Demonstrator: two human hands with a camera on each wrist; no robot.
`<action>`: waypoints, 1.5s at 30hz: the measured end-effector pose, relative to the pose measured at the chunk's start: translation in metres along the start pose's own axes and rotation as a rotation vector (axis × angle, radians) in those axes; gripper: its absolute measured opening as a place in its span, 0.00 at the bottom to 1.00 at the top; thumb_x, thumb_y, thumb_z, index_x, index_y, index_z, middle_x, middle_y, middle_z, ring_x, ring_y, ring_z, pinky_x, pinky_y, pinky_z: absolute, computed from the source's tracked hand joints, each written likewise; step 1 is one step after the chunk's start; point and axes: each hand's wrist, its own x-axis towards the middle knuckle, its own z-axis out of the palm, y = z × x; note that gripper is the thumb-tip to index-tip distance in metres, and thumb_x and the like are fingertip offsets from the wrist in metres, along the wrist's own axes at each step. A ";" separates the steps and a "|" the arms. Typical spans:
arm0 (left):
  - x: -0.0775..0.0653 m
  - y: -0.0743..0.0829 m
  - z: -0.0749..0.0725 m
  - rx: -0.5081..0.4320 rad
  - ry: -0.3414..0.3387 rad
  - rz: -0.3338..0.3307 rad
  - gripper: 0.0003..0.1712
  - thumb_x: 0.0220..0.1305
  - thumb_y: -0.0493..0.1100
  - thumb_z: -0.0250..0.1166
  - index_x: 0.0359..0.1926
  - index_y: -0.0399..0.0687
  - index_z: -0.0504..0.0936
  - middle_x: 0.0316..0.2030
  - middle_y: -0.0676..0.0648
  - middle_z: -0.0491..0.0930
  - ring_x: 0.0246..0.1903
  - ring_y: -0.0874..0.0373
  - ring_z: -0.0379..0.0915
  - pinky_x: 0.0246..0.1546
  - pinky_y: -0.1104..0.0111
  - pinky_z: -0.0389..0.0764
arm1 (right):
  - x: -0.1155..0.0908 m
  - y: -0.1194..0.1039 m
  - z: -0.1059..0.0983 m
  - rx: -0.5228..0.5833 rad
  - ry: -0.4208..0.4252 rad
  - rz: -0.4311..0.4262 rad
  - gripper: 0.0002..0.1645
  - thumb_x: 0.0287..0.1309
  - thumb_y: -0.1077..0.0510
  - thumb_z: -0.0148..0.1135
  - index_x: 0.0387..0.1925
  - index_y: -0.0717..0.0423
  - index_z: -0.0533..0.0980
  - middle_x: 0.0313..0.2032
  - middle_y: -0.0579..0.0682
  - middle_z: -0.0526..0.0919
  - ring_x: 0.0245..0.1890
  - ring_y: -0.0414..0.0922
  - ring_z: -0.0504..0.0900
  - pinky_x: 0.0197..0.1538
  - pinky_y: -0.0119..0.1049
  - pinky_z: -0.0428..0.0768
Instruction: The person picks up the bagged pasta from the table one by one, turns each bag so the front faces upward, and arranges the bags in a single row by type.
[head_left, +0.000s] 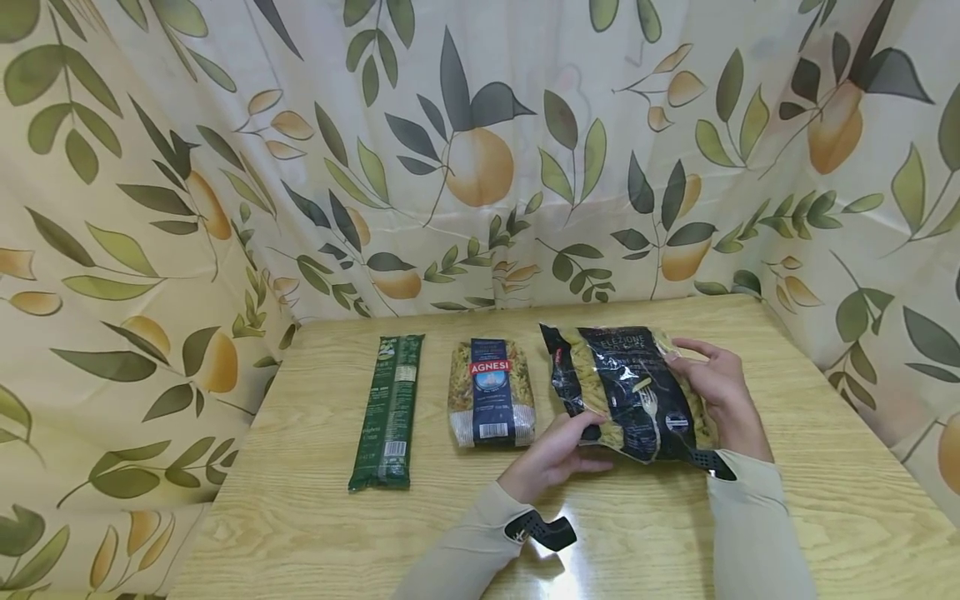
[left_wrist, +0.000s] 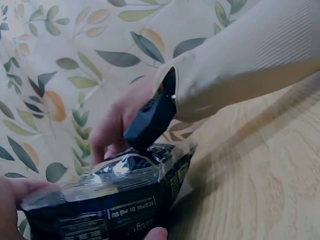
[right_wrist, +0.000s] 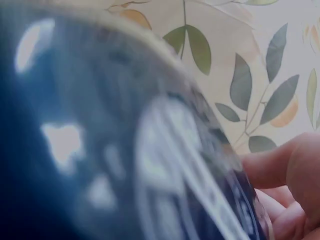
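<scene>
Both hands hold a large black bag of pasta [head_left: 630,392] at the right of the table, tilted with its printed front up. My left hand [head_left: 558,454] grips the near left corner, thumb on top and fingers beneath. On the far right edge, my right hand [head_left: 716,383] pinches the bag, its thumb and fingertips at the film. In the left wrist view the bag's crimped end seal [left_wrist: 100,192] faces the camera. The right wrist view is mostly filled by the blurred, shiny bag [right_wrist: 110,135], with right-hand fingers [right_wrist: 275,170] at its edge.
Left of the bag, an Agnesi pasta pack [head_left: 491,392] lies on the wooden table [head_left: 285,517]. Further left is a long green spaghetti pack [head_left: 387,412]. A curtain [head_left: 480,167] with leaves and oranges hangs behind the table and at both sides.
</scene>
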 end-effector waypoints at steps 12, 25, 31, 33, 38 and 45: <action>0.001 -0.014 0.000 -0.015 -0.016 -0.011 0.08 0.72 0.39 0.58 0.46 0.45 0.82 0.55 0.39 0.86 0.59 0.31 0.79 0.61 0.45 0.80 | 0.001 0.003 -0.006 0.196 -0.091 0.067 0.42 0.73 0.47 0.60 0.79 0.58 0.57 0.28 0.28 0.83 0.29 0.31 0.85 0.35 0.31 0.87; -0.001 -0.013 -0.008 0.101 -0.077 -0.069 0.14 0.74 0.44 0.58 0.53 0.43 0.81 0.55 0.31 0.84 0.56 0.32 0.80 0.49 0.61 0.87 | 0.005 0.015 -0.007 0.004 -0.229 0.038 0.49 0.77 0.44 0.51 0.81 0.66 0.42 0.29 0.28 0.80 0.31 0.30 0.84 0.37 0.32 0.86; -0.001 -0.012 -0.011 0.110 -0.109 -0.058 0.16 0.77 0.40 0.55 0.60 0.42 0.80 0.58 0.32 0.83 0.57 0.30 0.78 0.50 0.61 0.87 | 0.009 0.019 -0.002 0.080 -0.175 0.055 0.48 0.76 0.48 0.55 0.81 0.64 0.44 0.27 0.27 0.80 0.28 0.29 0.83 0.34 0.31 0.86; -0.002 -0.012 -0.013 0.133 -0.117 -0.054 0.15 0.78 0.40 0.55 0.59 0.42 0.79 0.56 0.29 0.83 0.57 0.30 0.79 0.49 0.61 0.87 | 0.009 0.019 -0.001 0.103 -0.163 0.059 0.48 0.75 0.49 0.56 0.82 0.63 0.44 0.27 0.27 0.80 0.28 0.29 0.84 0.34 0.31 0.86; -0.001 -0.011 -0.016 0.194 -0.139 -0.053 0.15 0.79 0.42 0.55 0.58 0.42 0.79 0.51 0.23 0.83 0.54 0.31 0.81 0.45 0.63 0.88 | 0.007 0.018 -0.001 0.127 -0.133 0.084 0.49 0.74 0.49 0.58 0.82 0.61 0.44 0.26 0.27 0.80 0.28 0.30 0.84 0.34 0.31 0.86; 0.001 -0.011 -0.022 0.253 -0.127 -0.036 0.12 0.79 0.43 0.56 0.57 0.46 0.77 0.45 0.22 0.85 0.41 0.40 0.90 0.37 0.65 0.89 | 0.005 0.018 -0.002 0.172 -0.108 0.121 0.49 0.73 0.51 0.60 0.82 0.59 0.45 0.26 0.28 0.80 0.28 0.31 0.84 0.34 0.32 0.86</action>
